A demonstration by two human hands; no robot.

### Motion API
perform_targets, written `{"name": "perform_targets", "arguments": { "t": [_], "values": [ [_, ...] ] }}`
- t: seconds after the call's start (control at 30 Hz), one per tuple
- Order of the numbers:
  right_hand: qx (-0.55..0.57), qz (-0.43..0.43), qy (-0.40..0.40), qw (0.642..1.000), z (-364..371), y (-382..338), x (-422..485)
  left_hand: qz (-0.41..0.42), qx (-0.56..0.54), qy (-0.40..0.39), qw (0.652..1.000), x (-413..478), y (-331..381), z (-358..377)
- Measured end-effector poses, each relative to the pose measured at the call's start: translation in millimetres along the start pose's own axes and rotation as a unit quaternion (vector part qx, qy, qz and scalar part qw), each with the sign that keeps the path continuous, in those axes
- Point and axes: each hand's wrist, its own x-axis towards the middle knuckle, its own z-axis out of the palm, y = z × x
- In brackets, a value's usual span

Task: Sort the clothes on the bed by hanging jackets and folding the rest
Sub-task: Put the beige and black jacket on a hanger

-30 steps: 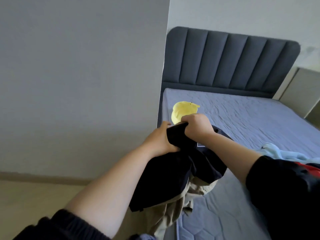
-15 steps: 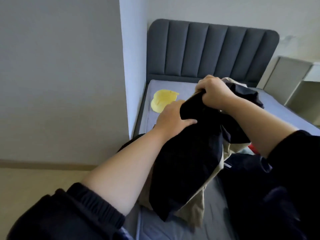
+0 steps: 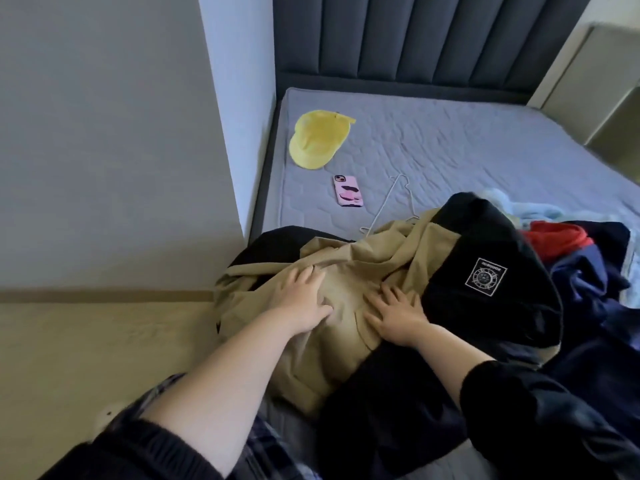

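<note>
Fingers (image 3: 306, 277) of left hand (image 3: 301, 301) and right hand (image 3: 398, 315): straight, flat, pressing the tan panel of the tan-and-black jacket (image 3: 363, 268); no grasp. Jacket lies on bed (image 3: 485, 150), near-left corner. Long axis diagonal, near-left to far-right; black end points far-right. Far edge overlaps white hanger (image 3: 391, 199). 0.5 s ago: jacket bunched, aloft, gripped in both fists.

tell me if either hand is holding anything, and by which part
Nothing is held: left hand and right hand lie flat, fingers spread, on the tan panel of the jacket.
</note>
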Motion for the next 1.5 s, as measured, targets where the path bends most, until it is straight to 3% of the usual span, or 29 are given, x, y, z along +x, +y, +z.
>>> {"name": "perform_targets", "arguments": {
  "t": [0.13,0.2,0.37,0.47,0.57,0.6,0.67,0.73,0.8,0.87,1.0,1.07,1.13,1.33,1.5],
  "values": [
    [0.033,-0.021,-0.018,0.999,48.1,-2.6,-5.5,0.097,0.03,0.134,0.986,25.5,10.6,12.4],
    [0.045,-0.022,-0.011,0.999,58.0,0.3,-4.2,0.116,0.048,0.158,0.979,43.2,20.9,14.9],
    [0.048,-0.026,-0.027,0.998,59.2,5.1,4.0,0.024,0.106,0.03,0.994,75.8,20.3,14.4],
    [0.035,-0.029,-0.053,0.998,55.6,2.4,2.5,0.041,0.123,-0.042,0.991,81.0,17.5,14.9],
    [0.015,-0.03,-0.056,0.998,40.0,-1.6,-1.5,0.077,0.107,-0.03,0.991,79.7,17.3,11.9],
    [0.016,-0.029,-0.016,0.999,29.2,-2.4,-2.4,0.083,0.088,-0.026,0.992,79.6,16.1,9.6],
    [0.044,-0.027,0.154,0.987,2.4,-3.2,-1.1,0.094,0.029,-0.047,0.994,78.6,12.9,4.4],
    [0.072,-0.002,0.334,0.94,-27.3,0.1,5.8,0.107,-0.019,-0.085,0.99,74.4,11.9,1.4],
    [0.069,0.031,0.435,0.897,-55.5,10.0,19.8,0.13,-0.03,-0.131,0.982,69.2,19.1,-0.5],
    [0.05,0.091,0.409,0.907,-79.1,23.5,34.7,0.164,-0.002,-0.164,0.973,66.9,35.2,0.5],
    [-0.064,0.167,0.18,0.967,-82.9,49.4,47.9,0.19,0.017,-0.218,0.957,63.0,60.6,3.8],
    [-0.091,0.197,0.084,0.973,-68.2,61.0,45.3,0.194,0.01,-0.227,0.954,59.1,63.2,10.5],
    [-0.063,0.224,0.039,0.972,-52.9,69.3,39.5,0.19,-0.007,-0.212,0.959,55.5,60.4,18.8],
    [-0.077,0.209,0.07,0.972,-2.6,53.5,13.5,0.077,-0.148,-0.145,0.975,51.9,39.4,33.4],
    [-0.134,0.136,0.163,0.968,-16.8,55.2,-1.1,0.087,-0.114,-0.151,0.978,46.4,44.4,41.3]
  ]
}}
